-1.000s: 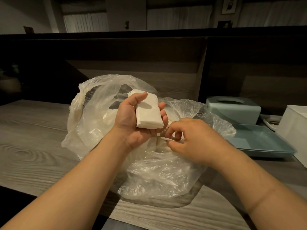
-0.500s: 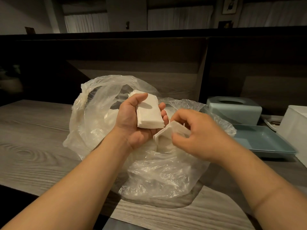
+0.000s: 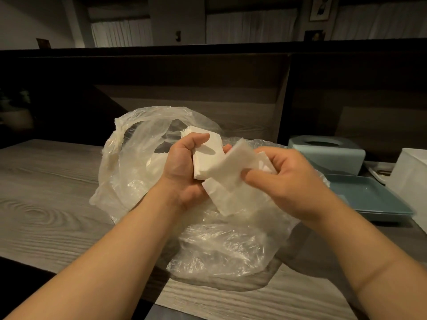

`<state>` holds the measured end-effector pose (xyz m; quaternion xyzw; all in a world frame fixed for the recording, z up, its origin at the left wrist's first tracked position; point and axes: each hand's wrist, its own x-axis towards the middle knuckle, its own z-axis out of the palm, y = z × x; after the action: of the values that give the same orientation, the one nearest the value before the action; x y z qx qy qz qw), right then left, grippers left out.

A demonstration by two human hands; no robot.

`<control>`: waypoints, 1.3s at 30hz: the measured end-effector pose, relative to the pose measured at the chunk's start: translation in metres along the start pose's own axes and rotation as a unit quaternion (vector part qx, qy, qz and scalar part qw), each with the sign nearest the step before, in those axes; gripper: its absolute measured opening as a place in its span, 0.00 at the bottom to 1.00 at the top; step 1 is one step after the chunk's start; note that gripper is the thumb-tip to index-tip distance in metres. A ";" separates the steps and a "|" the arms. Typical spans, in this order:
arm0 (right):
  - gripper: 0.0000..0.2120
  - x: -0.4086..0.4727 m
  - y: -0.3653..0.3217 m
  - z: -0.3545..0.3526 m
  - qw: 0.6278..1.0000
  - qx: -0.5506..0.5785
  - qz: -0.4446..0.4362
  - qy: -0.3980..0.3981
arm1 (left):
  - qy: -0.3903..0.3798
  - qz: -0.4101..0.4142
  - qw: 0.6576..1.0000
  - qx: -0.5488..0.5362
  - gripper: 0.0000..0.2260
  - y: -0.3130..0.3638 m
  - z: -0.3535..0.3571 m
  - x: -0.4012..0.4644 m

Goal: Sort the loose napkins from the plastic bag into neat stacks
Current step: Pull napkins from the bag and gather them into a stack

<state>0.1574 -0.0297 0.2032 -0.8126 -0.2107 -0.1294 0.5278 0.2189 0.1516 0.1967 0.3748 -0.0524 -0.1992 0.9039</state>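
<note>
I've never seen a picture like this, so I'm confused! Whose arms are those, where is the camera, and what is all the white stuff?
The camera sits on a person's head, looking down, so you see their own two arms. The left hand grips a neat stack of napkins. The right hand pinches a loose napkin, bringing it against that stack. Under the hands a crinkly clear plastic bag lies on a grey wooden table. On the right are a blue tissue box, a blue tray and a white box.
</note>
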 end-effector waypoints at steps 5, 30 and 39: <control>0.05 0.003 -0.001 -0.005 0.992 0.119 0.007 0.031 | -0.033 -0.017 0.995 0.087 0.21 -0.003 0.003 -0.005; 0.14 0.010 0.015 -0.003 0.969 -0.156 -0.175 0.075 | -0.222 -0.154 0.935 0.230 0.20 -0.007 0.002 -0.015; 0.12 0.009 0.012 0.003 0.935 -0.150 -0.284 0.151 | -0.201 -0.133 0.940 0.242 0.24 -0.011 0.003 -0.015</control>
<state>0.1709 -0.0295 0.1961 -0.7597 -0.3289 -0.4249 0.3662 0.2005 0.1485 0.1921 0.5381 -0.2299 -0.3698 0.7217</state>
